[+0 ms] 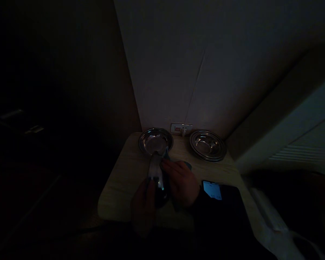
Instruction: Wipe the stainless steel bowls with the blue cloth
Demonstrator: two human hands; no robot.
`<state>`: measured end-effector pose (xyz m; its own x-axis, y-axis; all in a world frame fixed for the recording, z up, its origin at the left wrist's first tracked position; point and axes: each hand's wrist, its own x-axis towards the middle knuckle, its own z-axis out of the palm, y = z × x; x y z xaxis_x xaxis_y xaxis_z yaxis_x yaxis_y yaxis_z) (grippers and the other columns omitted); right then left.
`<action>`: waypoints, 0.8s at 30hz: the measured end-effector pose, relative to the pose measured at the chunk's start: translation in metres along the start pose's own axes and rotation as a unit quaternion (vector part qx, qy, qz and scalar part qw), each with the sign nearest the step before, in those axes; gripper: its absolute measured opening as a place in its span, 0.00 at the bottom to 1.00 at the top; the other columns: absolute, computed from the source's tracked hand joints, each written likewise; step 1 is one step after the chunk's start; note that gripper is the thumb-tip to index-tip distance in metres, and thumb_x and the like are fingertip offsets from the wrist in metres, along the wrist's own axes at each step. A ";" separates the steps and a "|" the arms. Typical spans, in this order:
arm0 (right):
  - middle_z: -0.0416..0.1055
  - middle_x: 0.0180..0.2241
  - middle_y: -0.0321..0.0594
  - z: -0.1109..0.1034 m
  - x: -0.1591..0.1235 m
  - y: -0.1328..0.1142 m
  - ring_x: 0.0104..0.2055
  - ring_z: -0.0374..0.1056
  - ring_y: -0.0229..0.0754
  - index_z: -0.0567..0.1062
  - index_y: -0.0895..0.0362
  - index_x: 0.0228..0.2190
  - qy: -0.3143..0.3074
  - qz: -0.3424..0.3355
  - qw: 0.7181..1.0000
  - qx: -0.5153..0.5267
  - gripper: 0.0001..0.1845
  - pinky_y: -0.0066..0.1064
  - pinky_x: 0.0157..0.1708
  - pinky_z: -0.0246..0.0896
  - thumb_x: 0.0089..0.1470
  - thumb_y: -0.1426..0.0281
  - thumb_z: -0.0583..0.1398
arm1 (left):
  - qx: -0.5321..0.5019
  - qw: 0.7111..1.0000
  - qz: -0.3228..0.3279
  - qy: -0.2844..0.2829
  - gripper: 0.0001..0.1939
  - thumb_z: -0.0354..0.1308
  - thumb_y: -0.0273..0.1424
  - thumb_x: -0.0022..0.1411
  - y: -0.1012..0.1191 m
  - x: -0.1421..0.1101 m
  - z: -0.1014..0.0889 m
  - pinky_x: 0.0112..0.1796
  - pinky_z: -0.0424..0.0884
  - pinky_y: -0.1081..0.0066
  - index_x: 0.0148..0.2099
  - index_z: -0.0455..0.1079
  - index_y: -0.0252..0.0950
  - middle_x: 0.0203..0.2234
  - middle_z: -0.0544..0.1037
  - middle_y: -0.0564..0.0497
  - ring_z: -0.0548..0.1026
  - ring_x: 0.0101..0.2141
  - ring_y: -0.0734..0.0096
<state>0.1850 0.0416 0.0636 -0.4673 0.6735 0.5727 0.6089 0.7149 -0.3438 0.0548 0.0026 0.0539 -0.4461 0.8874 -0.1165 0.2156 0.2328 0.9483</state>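
In dim light, my left hand (143,206) grips a shiny metal bowl (160,183) tilted on its side over the table. Its thumb lies on the bowl's near side and the other fingers are mostly hidden. My right hand (182,180) is closed on a bluish-grey cloth (188,165) and presses it against the bowl's right side. A corner of the cloth sticks up by the bowl's upper edge. Just beyond the held bowl, a metal dish (155,141) rests face up. Several similar dishes (208,145) sit stacked farther right.
A small light wood table (116,195) carries the dishes, its back edge at the wall. An outlet (181,128) with a plug stands just behind. A phone with a lit screen (212,190) lies by my right sleeve. The left side is too dark to make out.
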 end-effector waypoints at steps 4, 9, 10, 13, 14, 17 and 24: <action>0.68 0.49 0.42 -0.001 -0.005 -0.004 0.36 0.63 0.43 0.68 0.57 0.50 -0.008 -0.012 1.000 -0.019 0.20 0.36 0.33 0.65 0.55 0.76 0.50 | -0.001 1.000 0.005 -0.012 0.24 0.47 0.48 0.55 0.003 -0.001 0.000 0.29 0.69 0.72 0.38 0.72 0.33 0.30 0.78 0.45 0.75 0.30 0.65; 0.68 0.49 0.42 -0.007 0.002 0.003 0.36 0.63 0.43 0.69 0.58 0.48 -0.032 -0.006 0.999 -0.024 0.21 0.37 0.36 0.64 0.53 0.77 0.50 | -0.001 1.000 0.016 -0.018 0.24 0.47 0.47 0.55 0.004 -0.005 0.002 0.32 0.70 0.72 0.38 0.72 0.33 0.32 0.78 0.45 0.75 0.33 0.64; 0.68 0.49 0.43 -0.008 0.002 0.004 0.36 0.63 0.43 0.69 0.58 0.48 -0.031 -0.003 0.999 -0.027 0.21 0.37 0.36 0.64 0.52 0.77 0.50 | 0.006 1.000 0.016 -0.016 0.24 0.47 0.47 0.55 0.004 -0.005 0.003 0.32 0.70 0.72 0.38 0.72 0.33 0.32 0.78 0.45 0.75 0.33 0.64; 0.68 0.49 0.42 -0.011 -0.004 -0.001 0.35 0.62 0.43 0.68 0.58 0.49 -0.031 -0.016 0.999 -0.037 0.21 0.36 0.31 0.64 0.53 0.77 0.51 | 0.018 0.999 0.018 -0.027 0.23 0.46 0.47 0.56 0.001 -0.006 0.003 0.31 0.69 0.72 0.40 0.72 0.34 0.32 0.78 0.45 0.75 0.32 0.65; 0.67 0.50 0.41 -0.012 -0.006 -0.002 0.35 0.62 0.43 0.68 0.57 0.49 -0.034 -0.023 0.998 -0.039 0.20 0.36 0.30 0.63 0.54 0.76 0.52 | 0.016 0.999 0.023 -0.035 0.23 0.46 0.46 0.57 0.000 -0.007 0.003 0.31 0.69 0.73 0.39 0.72 0.34 0.32 0.78 0.45 0.75 0.32 0.65; 0.68 0.49 0.40 -0.015 -0.004 0.002 0.35 0.63 0.43 0.70 0.58 0.47 -0.047 -0.028 0.998 -0.039 0.18 0.36 0.32 0.63 0.54 0.75 0.52 | 0.023 0.999 0.031 -0.037 0.23 0.46 0.47 0.56 -0.001 -0.009 0.006 0.31 0.70 0.72 0.37 0.72 0.33 0.31 0.78 0.44 0.75 0.31 0.64; 0.62 0.54 0.46 -0.018 -0.003 -0.001 0.41 0.62 0.46 0.66 0.65 0.51 -0.073 0.014 0.997 0.022 0.24 0.39 0.39 0.64 0.51 0.77 0.49 | 0.020 1.000 0.015 -0.016 0.24 0.47 0.48 0.54 0.006 -0.006 0.005 0.31 0.70 0.71 0.37 0.73 0.33 0.31 0.78 0.44 0.75 0.31 0.63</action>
<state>0.1977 0.0360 0.0760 -0.5399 0.7116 0.4496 0.5961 0.7004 -0.3926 0.0631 0.0012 0.0589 -0.4107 0.9065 -0.0982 0.2626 0.2208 0.9393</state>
